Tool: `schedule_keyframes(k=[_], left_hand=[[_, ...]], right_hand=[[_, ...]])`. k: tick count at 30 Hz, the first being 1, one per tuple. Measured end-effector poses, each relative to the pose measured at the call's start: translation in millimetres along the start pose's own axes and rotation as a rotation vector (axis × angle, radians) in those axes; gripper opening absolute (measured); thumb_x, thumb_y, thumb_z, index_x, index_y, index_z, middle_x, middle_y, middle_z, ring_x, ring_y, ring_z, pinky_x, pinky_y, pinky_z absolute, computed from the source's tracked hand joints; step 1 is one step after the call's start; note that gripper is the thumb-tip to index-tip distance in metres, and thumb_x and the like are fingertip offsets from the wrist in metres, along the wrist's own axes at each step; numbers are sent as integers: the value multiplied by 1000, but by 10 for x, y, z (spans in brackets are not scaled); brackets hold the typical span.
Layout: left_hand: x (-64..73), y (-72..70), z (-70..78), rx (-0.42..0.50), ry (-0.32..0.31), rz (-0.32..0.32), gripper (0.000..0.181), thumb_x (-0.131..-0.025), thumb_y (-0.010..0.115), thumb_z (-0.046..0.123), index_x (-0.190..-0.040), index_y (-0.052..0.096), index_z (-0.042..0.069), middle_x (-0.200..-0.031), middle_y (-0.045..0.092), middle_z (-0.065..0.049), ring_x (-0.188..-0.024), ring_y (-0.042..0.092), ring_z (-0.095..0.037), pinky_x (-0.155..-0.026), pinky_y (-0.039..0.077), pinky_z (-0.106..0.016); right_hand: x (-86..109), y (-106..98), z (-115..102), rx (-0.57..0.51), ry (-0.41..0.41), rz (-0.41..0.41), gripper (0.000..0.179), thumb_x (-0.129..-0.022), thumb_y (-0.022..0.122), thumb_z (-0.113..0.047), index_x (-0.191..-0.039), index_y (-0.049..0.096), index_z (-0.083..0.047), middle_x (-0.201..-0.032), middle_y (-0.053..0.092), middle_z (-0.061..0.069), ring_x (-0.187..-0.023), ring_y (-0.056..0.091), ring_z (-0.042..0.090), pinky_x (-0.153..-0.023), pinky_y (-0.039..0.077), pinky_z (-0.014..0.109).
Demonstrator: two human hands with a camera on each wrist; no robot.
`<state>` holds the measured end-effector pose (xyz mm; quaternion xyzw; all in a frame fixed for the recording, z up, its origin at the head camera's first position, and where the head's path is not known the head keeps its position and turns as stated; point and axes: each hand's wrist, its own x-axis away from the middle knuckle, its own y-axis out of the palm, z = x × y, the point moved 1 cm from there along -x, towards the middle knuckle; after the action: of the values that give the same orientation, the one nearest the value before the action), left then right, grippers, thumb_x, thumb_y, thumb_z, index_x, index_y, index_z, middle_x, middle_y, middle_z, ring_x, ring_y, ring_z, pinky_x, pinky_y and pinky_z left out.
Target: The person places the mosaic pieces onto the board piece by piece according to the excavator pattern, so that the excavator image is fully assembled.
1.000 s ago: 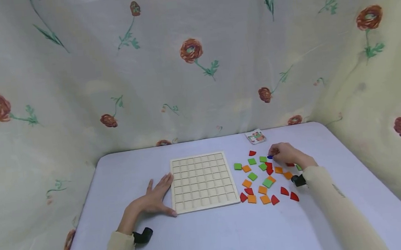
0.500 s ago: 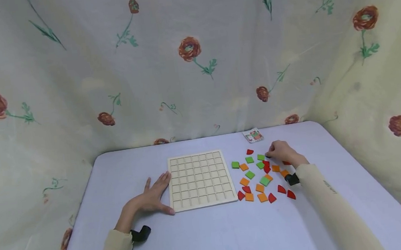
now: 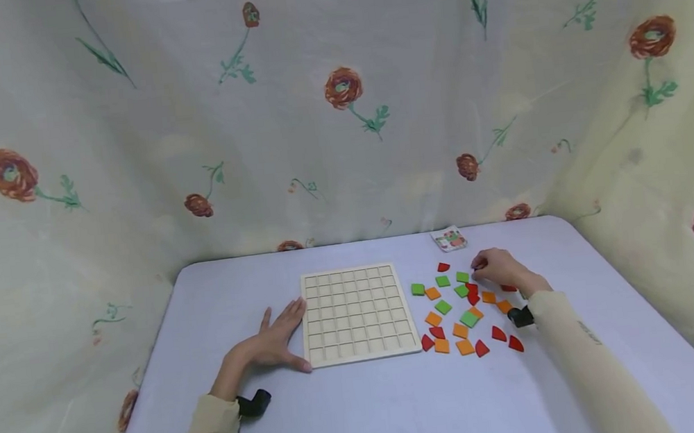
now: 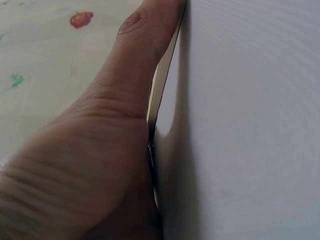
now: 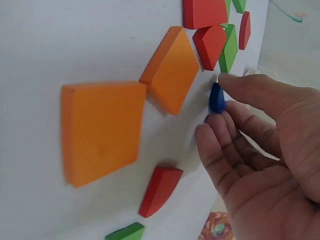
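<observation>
My left hand (image 3: 274,338) lies with spread fingers against the left edge of a pale gridded wooden board (image 3: 361,359). Close up in the left wrist view, the thumb (image 4: 135,65) runs along the board's side (image 4: 161,82). At the far right of the table, my right hand (image 3: 503,271) pinches a small blue piece (image 5: 217,97) between thumb and index finger. Its other fingers are bent beneath, and they partly hide the piece. Close by lie red pieces (image 5: 210,47), orange tiles (image 5: 107,130) and green tiles (image 5: 229,50).
Several orange, green and red flat pieces are scattered between the board and my right arm, such as an orange tile (image 3: 465,347) and a red wedge (image 3: 515,344). A small printed card (image 3: 449,239) lies by the back edge. A flowered curtain (image 3: 315,143) hangs behind the table.
The blue piece, seen plainly at my right fingertips a second ago, now shows only as a dark sliver there in the head view. My left hand keeps its place on the board.
</observation>
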<state>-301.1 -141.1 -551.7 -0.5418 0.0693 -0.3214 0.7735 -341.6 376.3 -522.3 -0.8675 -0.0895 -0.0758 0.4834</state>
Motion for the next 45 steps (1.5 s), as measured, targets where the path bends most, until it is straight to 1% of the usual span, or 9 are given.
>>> schedule_keyframes(k=[6,12,19,22,26,31,35,38,45], left_hand=[[-11,1,19,2,-9,-5,135,-62,74,73,-156,0,10,-164,-2,-7,-151,-5,-24,-116,-15,-59],[-30,15,-6,-20,-25,-9,135,-62,73,74,-156,-2,12,-164,-4,-5,-151,-6,-22,-116,-16,-58],[-35,14,-19,-15,-32,-10,135,-62,73,73,-156,-2,12,-164,-5,-4,-151,-7,-22,-116,-15,-58],[-32,8,-15,-18,-35,-17,134,-63,72,74,-156,-2,12,-164,-6,-4,-151,-7,-22,-116,-15,-58],[-21,-6,-3,-9,-37,-26,134,-63,72,74,-156,-2,13,-164,-6,-3,-151,-7,-22,-116,-15,-58],[-8,-15,-2,1,-33,-29,134,-63,73,73,-156,-3,13,-164,-6,-3,-151,-7,-22,-116,-16,-58],[0,-21,-3,8,-27,-24,133,-64,73,72,-156,-2,12,-164,-5,-4,-151,-6,-22,-116,-16,-58],[1,-29,2,12,-24,-27,134,-63,73,73,-156,-2,12,-164,-5,-4,-151,-7,-22,-116,-15,-58],[8,-25,2,14,-17,-26,133,-63,74,72,-156,-1,12,-164,-4,-4,-151,-6,-22,-116,-15,-59]], right_hand=[[48,4,56,-11,-29,18,32,-92,64,-17,-119,62,2,-109,64,18,-92,55,27,-88,49,41],[58,10,71,-15,-15,30,32,-92,66,-18,-117,63,2,-107,65,18,-90,56,26,-85,50,37],[-8,4,11,-12,-40,73,32,-91,66,-20,-115,63,2,-103,66,17,-87,57,25,-84,53,39],[-35,35,-135,-28,-61,88,32,-91,66,-19,-115,63,2,-103,66,17,-88,58,25,-86,53,41],[-55,141,-447,-33,-101,74,29,-90,67,-19,-112,64,0,-99,66,13,-83,57,22,-79,55,34],[-95,348,-859,-37,-204,44,28,-88,70,-19,-109,67,0,-94,66,9,-80,56,19,-72,52,26],[-137,538,-1113,-19,-295,21,25,-87,71,-19,-106,68,-2,-92,66,6,-79,55,17,-71,50,26],[-170,671,-1232,-1,-333,3,21,-86,72,-18,-102,69,-5,-90,66,4,-78,55,15,-71,49,26],[-209,874,-1344,0,-334,-43,18,-86,73,-16,-101,70,-7,-92,66,3,-81,56,15,-76,51,28]])
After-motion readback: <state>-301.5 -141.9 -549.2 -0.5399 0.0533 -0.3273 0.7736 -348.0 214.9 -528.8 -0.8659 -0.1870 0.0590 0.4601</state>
